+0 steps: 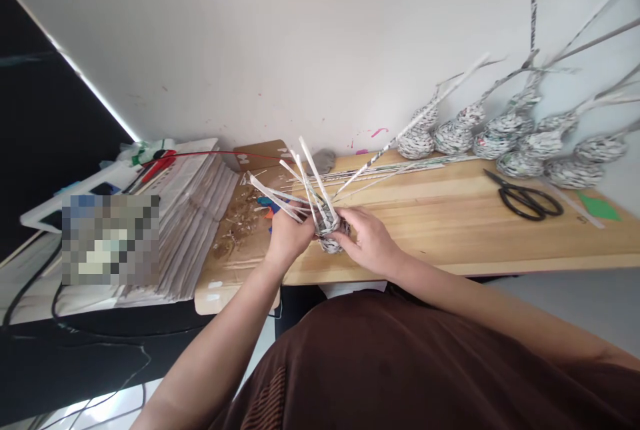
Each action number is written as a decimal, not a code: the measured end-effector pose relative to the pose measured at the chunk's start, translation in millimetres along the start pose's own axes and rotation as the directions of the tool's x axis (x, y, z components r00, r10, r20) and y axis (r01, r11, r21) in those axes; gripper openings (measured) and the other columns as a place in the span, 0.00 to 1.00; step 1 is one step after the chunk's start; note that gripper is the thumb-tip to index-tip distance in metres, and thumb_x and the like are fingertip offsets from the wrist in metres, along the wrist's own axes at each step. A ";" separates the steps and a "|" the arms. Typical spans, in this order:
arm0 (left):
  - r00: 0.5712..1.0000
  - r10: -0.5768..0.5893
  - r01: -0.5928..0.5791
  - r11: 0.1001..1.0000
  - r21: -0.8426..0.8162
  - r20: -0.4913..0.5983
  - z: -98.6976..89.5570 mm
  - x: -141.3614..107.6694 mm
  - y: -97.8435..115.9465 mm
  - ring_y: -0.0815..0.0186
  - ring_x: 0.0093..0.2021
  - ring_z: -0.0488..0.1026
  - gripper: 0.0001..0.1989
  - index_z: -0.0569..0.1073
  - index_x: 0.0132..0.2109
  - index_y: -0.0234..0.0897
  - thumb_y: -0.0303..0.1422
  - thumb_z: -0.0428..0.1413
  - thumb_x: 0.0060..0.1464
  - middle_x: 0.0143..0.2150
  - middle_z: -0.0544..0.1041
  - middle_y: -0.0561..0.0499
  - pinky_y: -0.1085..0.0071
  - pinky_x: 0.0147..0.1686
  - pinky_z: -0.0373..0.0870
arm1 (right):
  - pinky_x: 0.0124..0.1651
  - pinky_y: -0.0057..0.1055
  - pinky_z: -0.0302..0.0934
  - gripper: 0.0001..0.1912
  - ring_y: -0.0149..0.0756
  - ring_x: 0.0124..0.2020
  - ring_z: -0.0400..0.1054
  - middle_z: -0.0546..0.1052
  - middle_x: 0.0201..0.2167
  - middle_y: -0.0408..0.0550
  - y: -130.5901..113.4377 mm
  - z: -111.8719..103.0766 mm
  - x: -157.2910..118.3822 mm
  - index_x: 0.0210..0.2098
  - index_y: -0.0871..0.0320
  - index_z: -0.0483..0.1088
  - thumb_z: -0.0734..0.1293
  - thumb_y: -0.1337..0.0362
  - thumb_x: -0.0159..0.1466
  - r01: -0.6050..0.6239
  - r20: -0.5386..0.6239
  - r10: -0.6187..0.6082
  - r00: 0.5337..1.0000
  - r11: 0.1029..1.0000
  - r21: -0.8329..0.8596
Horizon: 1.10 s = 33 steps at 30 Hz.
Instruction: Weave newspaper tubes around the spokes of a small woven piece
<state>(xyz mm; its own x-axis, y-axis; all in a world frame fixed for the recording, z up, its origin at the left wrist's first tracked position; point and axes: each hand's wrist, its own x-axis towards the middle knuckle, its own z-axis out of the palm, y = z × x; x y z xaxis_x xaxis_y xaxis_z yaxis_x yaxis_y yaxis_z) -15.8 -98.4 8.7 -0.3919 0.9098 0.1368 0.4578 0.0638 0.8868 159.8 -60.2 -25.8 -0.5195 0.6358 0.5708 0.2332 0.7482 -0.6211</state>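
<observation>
Between my hands, near the table's front edge, is a small round woven piece (331, 243) made of rolled newspaper strips. Several pale paper rods (313, 167) stick up and outward from its top, and one longer printed rod (385, 149) slants up to the right. My left hand (293, 237) is closed around the left side of the piece, among the rods. From the right, my right hand (369, 238) grips it with the thumb in front and the fingers behind. Some fingertips are hidden behind the weave.
Several gourd-shaped woven paper pieces (500, 137) stand against the wall at the right. Black scissors (525, 197) and a green card (599, 207) lie before them. Loose paper rods (425, 165) lie along the table's back. A tall paper stack (193, 217) stands left, beside scraps on cardboard (233, 263).
</observation>
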 end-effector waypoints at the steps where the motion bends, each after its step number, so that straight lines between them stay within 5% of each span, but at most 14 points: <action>1: 0.999 0.038 -0.037 0.999 0.037 -0.018 1.0 -2.2 -0.7 0.64 0.25 0.78 0.06 0.77 0.35 0.35 0.30 0.59 0.47 0.28 0.81 0.51 0.73 0.26 0.75 | 0.56 0.44 0.65 0.18 0.47 0.51 0.73 0.80 0.50 0.54 -0.8 0.9 -1.4 0.54 0.55 0.71 0.71 0.64 0.64 -0.006 -0.008 0.006 1.000 1.000 0.019; 6: 0.974 0.227 -0.211 0.900 0.381 0.004 2.4 -8.3 2.7 0.59 0.36 0.82 0.06 0.78 0.33 0.36 0.26 0.56 0.50 0.33 0.83 0.46 0.69 0.37 0.76 | 0.57 0.48 0.64 0.26 0.50 0.54 0.71 0.78 0.53 0.57 -5.5 8.0 -8.3 0.58 0.56 0.67 0.73 0.58 0.62 -0.038 0.022 0.038 0.999 0.999 0.033; 13: 0.962 0.258 -0.260 0.777 0.573 0.087 1.0 -10.9 9.0 0.57 0.32 0.81 0.07 0.76 0.29 0.36 0.26 0.55 0.52 0.28 0.81 0.45 0.70 0.31 0.70 | 0.58 0.51 0.63 0.24 0.53 0.57 0.69 0.76 0.55 0.62 -13.0 12.8 -9.8 0.61 0.61 0.64 0.67 0.66 0.66 0.010 0.113 0.000 0.994 0.997 -0.082; 18: 0.949 0.315 -0.276 0.832 0.481 -0.001 -4.2 -14.6 -0.8 0.61 0.30 0.80 0.06 0.77 0.31 0.37 0.27 0.55 0.51 0.28 0.82 0.48 0.72 0.31 0.71 | 0.57 0.46 0.65 0.17 0.48 0.53 0.73 0.79 0.51 0.55 -16.6 -9.5 5.6 0.56 0.57 0.70 0.67 0.60 0.68 0.051 0.185 -0.049 0.982 0.999 -0.008; 26: 0.921 0.384 -0.388 0.893 0.228 0.065 0.6 -23.9 -3.2 0.63 0.34 0.79 0.06 0.76 0.35 0.38 0.26 0.54 0.55 0.34 0.82 0.49 0.71 0.36 0.74 | 0.43 0.36 0.66 0.03 0.39 0.36 0.72 0.79 0.33 0.49 -19.8 -19.9 12.8 0.36 0.56 0.74 0.69 0.67 0.61 -0.056 0.001 0.056 0.998 0.998 -0.034; 29: 0.935 0.344 -0.354 0.910 0.218 0.081 0.4 -26.1 -6.0 0.64 0.32 0.78 0.05 0.76 0.35 0.38 0.27 0.55 0.56 0.33 0.81 0.49 0.71 0.35 0.73 | 0.37 0.31 0.64 0.04 0.34 0.31 0.69 0.75 0.30 0.43 -25.6 -14.8 7.6 0.34 0.55 0.70 0.68 0.70 0.59 -0.193 0.036 0.190 0.981 0.964 0.184; 33: 0.939 0.339 -0.341 0.902 0.265 0.057 -2.3 -28.2 -10.4 0.64 0.33 0.79 0.05 0.76 0.36 0.38 0.28 0.56 0.57 0.35 0.82 0.48 0.70 0.36 0.74 | 0.37 0.31 0.65 0.03 0.33 0.32 0.70 0.75 0.30 0.44 -29.8 -18.6 5.1 0.33 0.56 0.70 0.68 0.68 0.59 -0.284 0.137 0.249 0.959 0.807 0.518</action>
<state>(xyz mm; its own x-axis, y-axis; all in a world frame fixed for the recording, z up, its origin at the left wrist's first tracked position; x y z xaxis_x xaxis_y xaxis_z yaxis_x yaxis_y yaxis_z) -11.4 -125.6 -3.4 -0.1679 0.8993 0.4037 0.7582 -0.1440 0.6359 165.5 -75.7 5.6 -0.5529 0.7697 0.3191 -0.0901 0.3255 -0.9412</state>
